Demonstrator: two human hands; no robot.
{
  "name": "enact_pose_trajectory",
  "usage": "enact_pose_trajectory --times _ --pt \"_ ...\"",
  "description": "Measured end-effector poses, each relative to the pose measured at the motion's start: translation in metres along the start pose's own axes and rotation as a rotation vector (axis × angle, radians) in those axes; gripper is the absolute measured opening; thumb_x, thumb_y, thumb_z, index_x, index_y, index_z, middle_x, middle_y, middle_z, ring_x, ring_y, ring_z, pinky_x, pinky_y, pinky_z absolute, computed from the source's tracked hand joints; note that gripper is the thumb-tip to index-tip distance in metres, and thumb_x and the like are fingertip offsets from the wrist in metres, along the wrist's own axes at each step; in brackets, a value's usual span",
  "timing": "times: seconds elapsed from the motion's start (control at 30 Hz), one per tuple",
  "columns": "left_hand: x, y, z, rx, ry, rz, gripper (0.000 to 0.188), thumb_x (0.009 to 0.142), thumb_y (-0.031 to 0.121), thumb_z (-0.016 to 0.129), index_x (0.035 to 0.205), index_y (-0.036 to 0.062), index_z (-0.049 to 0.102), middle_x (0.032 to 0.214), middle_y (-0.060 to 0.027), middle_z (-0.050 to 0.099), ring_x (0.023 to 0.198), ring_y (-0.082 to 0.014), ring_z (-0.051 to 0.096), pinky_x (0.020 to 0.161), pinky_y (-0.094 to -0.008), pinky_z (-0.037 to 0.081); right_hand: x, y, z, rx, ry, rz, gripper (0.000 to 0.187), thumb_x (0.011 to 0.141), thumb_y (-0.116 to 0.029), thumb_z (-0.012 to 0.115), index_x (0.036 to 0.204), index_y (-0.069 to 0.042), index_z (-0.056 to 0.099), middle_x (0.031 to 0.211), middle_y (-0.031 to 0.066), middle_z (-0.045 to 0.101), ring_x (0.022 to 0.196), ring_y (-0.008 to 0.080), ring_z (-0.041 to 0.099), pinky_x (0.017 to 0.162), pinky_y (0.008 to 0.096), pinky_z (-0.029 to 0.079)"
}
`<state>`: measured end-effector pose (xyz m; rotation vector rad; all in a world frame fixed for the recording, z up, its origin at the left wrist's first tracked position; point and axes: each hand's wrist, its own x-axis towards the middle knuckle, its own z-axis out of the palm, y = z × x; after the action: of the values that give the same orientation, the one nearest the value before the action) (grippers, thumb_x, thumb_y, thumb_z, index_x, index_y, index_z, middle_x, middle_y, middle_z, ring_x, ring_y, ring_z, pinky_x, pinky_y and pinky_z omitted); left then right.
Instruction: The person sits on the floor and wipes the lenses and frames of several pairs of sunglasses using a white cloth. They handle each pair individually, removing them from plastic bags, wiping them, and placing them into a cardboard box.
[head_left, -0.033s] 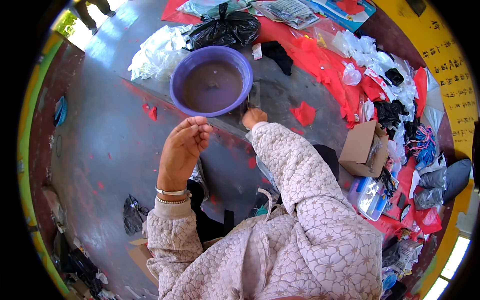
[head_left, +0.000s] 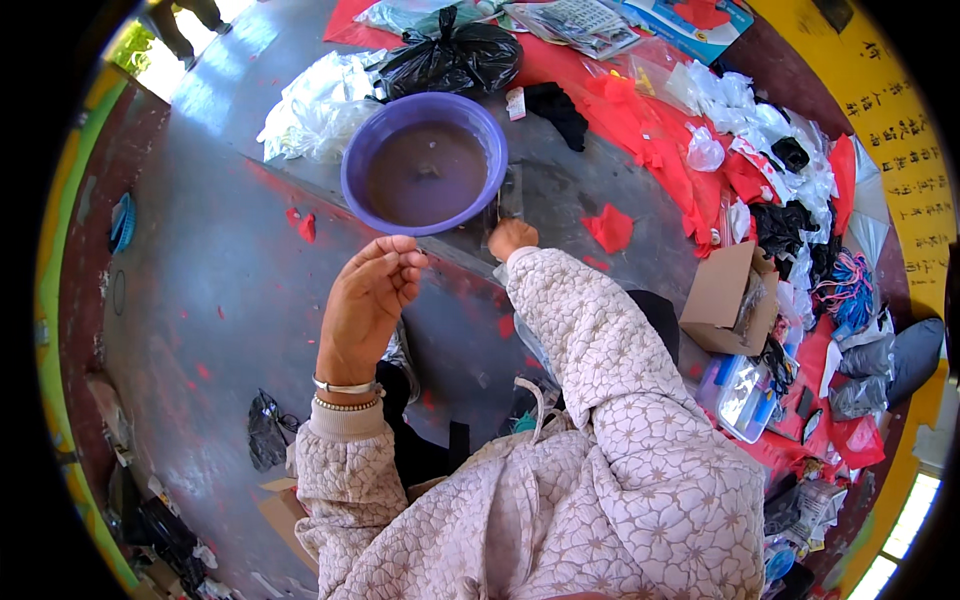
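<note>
My left hand (head_left: 368, 292) is raised in front of the purple basin (head_left: 357, 207), thumb and fingertips brought together in a pinch. Whatever small thing may be between them is too small to make out. Cloudy brownish water (head_left: 430, 170) fills the basin's bottom, with a small pale shape in it. To the right of the basin, my right hand (head_left: 512, 238) is closed low over the grey ledge (head_left: 560, 225). A dark, thin shape shows just beyond its fingers, but I cannot tell what it holds.
Behind the basin lie a white plastic bag (head_left: 318, 110) and a knotted black bag (head_left: 450, 60). Red cloth (head_left: 640, 130) with heaped bags runs along the right. An open cardboard box (head_left: 722, 300) and a clear plastic box (head_left: 738, 395) stand nearer. A black bag (head_left: 265, 430) lies at left.
</note>
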<state>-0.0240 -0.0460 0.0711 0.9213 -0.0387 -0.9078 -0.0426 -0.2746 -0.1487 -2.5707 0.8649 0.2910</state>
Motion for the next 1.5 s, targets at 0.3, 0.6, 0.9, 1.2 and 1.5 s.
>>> enact_pose_trajectory --times 0.3,0.6,0.9,1.2,1.5 --pt "0.002 -0.003 0.001 0.036 0.023 -0.016 0.017 0.091 0.009 0.045 0.104 0.0014 0.052 0.091 -0.0051 0.059 0.079 -0.0113 0.057 0.07 -0.0219 0.048 0.01 0.018 -0.034 0.119 -0.146 0.187 0.03 0.075 -0.021 0.058 0.098 -0.005 0.067 0.108 0.0184 0.062 0.103 0.0337 0.059 0.086 0.0403 0.047" --pt "0.013 -0.013 0.003 0.087 0.004 -0.006 0.018 0.091 0.01 0.046 0.105 0.002 0.054 0.091 -0.0045 0.06 0.081 -0.0108 0.057 0.072 -0.0217 0.047 0.019 0.092 -0.111 0.421 -0.14 -0.27 0.018 0.067 -0.015 0.066 0.073 0.002 0.067 0.071 0.0166 0.064 0.065 0.0245 0.064 0.057 0.0362 0.049" --pt "0.021 -0.031 -0.008 0.068 0.036 -0.027 0.027 0.092 0.016 0.047 0.113 0.0001 0.053 0.099 -0.0065 0.06 0.086 -0.013 0.057 0.078 -0.0254 0.047 -0.091 0.055 -0.22 1.358 -0.45 -0.233 0.013 0.082 -0.006 0.051 0.082 -0.001 0.063 0.067 0.0076 0.061 0.056 0.0163 0.059 0.051 0.029 0.049" --pt "0.005 -0.027 0.006 -0.167 -0.273 0.09 0.071 0.091 0.053 0.041 0.134 -0.0023 0.034 0.134 -0.0138 0.043 0.122 -0.0225 0.043 0.103 -0.0369 0.032 -0.154 -0.027 -0.189 1.472 -0.867 -0.401 0.017 0.08 -0.004 0.056 0.094 0.002 0.063 0.072 0.0093 0.063 0.064 0.0164 0.061 0.063 0.0275 0.049" --pt "-0.01 -0.019 0.01 -0.073 -0.281 0.171 0.054 0.086 0.021 0.059 0.131 -0.0004 0.038 0.128 -0.0144 0.049 0.114 -0.0231 0.052 0.096 -0.0381 0.042 -0.15 -0.047 -0.137 1.366 -1.044 -0.37 0.018 0.086 -0.011 0.056 0.094 0.003 0.062 0.078 0.0095 0.065 0.068 0.017 0.064 0.063 0.0266 0.05"
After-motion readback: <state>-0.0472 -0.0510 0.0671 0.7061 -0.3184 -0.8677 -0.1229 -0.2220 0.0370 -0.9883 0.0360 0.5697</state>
